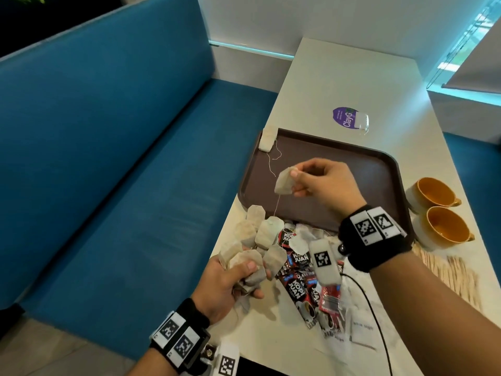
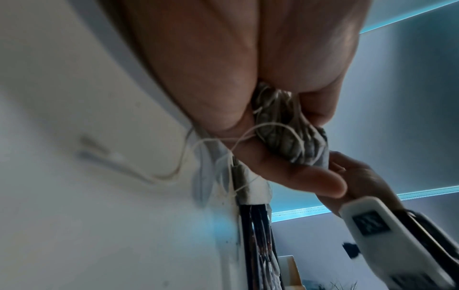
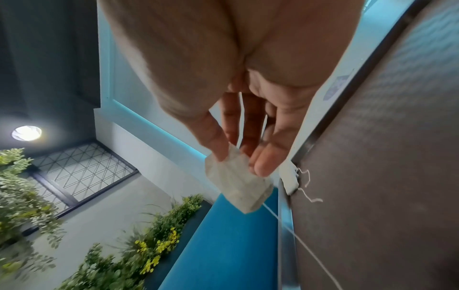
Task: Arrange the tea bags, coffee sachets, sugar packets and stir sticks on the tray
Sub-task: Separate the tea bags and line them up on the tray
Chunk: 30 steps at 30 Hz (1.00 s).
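Left hand [image 1: 225, 280] grip clutched tea bag bunch [image 1: 254, 240]; right hand [image 1: 322, 183] pinched single tea bag [image 1: 284, 181] over tray [image 1: 379, 164]. One bag [image 1: 267, 138] placed upper left; sachets [image 1: 298, 278], stir sticks [image 1: 447, 272] untouched.

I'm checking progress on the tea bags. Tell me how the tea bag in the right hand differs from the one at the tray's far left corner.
The held tea bag hangs pinched in the right hand above the tray; the corner tea bag lies on the tray's rim. The held one's string runs taut downward; the corner one's string lies loose on the tray. Both are pale paper bags.
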{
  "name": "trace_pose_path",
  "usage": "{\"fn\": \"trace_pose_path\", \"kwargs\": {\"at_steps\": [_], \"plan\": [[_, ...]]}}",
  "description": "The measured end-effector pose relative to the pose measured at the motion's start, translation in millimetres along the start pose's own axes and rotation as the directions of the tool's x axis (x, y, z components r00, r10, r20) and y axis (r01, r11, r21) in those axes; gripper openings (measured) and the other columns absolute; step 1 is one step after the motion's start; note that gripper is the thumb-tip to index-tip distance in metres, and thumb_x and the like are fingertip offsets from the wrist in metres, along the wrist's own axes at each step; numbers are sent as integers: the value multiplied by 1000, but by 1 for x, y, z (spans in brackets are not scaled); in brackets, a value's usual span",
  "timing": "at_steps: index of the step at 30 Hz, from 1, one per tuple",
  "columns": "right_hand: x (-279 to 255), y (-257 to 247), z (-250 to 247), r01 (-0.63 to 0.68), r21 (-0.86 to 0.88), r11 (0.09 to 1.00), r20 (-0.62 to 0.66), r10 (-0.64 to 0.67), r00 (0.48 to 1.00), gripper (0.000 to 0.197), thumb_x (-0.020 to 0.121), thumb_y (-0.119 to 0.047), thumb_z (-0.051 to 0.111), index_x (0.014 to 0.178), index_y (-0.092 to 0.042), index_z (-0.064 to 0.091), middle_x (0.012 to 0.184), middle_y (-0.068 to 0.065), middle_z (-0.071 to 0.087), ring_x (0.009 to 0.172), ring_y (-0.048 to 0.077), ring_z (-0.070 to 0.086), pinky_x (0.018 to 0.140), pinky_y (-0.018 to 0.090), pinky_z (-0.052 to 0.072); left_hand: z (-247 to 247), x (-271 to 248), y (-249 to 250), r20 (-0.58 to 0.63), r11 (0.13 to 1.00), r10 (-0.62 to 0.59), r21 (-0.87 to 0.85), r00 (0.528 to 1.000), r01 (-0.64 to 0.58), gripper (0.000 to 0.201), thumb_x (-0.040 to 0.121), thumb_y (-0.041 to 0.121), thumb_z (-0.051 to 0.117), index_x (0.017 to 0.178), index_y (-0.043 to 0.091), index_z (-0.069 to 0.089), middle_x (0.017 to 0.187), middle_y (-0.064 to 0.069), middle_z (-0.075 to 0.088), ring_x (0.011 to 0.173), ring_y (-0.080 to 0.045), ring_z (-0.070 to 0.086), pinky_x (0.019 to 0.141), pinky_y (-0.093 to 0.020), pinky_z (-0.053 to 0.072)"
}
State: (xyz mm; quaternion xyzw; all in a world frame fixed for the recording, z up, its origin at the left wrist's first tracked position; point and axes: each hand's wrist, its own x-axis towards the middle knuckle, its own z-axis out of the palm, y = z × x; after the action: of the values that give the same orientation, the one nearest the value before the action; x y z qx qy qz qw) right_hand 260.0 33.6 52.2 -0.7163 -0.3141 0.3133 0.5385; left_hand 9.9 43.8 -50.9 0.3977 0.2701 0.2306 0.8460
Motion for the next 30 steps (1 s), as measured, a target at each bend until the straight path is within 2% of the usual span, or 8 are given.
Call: {"fn": "trace_pose_path", "kwargs": {"at_steps": [3,10,14,17,19,22,25,30], "plan": [[41,-6,-4,52,-36,998,-85,-55,995,3,91,-10,75,91,-7,75,86,11,74,75,18,72,71,30,61,-1,0,0,4,1000,-10,8,1000,10,20,87,11,69,104,2,68,88,-30,63,65,-28,61,57,-37,56],[129,3,2,23,-269,963,-201,-80,976,9,88,-27,78,80,-24,75,82,0,76,81,20,75,87,43,61,-4,3,0,19,996,-80,-33,997,80,38,81,22,80,111,0,69,96,-40,65,67,-33,67,54,-38,58],[145,8,23,-112,-241,964,77,134,988,15,93,-17,74,100,-3,75,91,22,76,76,30,75,74,42,65,-5,5,6,31,996,-94,8,995,93,31,81,25,81,102,4,72,95,-41,66,59,-35,66,54,-38,58],[156,14,39,-187,-237,953,192,235,953,23,94,-14,72,109,3,70,75,14,74,69,24,71,73,38,62,-5,6,9,37,994,-111,13,993,111,27,80,27,83,100,10,74,96,-41,66,61,-35,66,58,-38,58],[170,22,46,-189,-261,947,118,225,967,18,94,-16,73,101,0,71,67,7,68,69,22,68,76,41,61,-6,6,8,27,994,-98,40,995,97,26,81,26,82,101,12,75,96,-38,68,67,-36,68,62,-37,58],[189,32,50,-190,-329,925,13,205,979,12,92,-21,75,84,-12,74,81,11,72,73,23,69,75,40,64,-4,6,13,6,987,-36,159,999,34,17,80,19,77,93,7,79,90,-23,76,83,-29,75,73,-28,57],[199,35,51,-192,-363,912,-37,192,981,10,92,-24,76,89,-14,76,83,6,72,67,21,69,72,39,65,-6,7,15,-14,963,-48,264,999,50,12,74,15,74,81,6,77,80,-7,78,80,-12,75,72,-15,52],[206,44,50,-55,-411,910,-63,32,998,22,81,-30,83,91,-25,64,84,2,67,70,21,65,70,43,63,-12,9,8,-25,955,-67,290,997,71,27,72,34,82,85,10,82,89,-6,78,90,-18,75,78,-20,53]]}}
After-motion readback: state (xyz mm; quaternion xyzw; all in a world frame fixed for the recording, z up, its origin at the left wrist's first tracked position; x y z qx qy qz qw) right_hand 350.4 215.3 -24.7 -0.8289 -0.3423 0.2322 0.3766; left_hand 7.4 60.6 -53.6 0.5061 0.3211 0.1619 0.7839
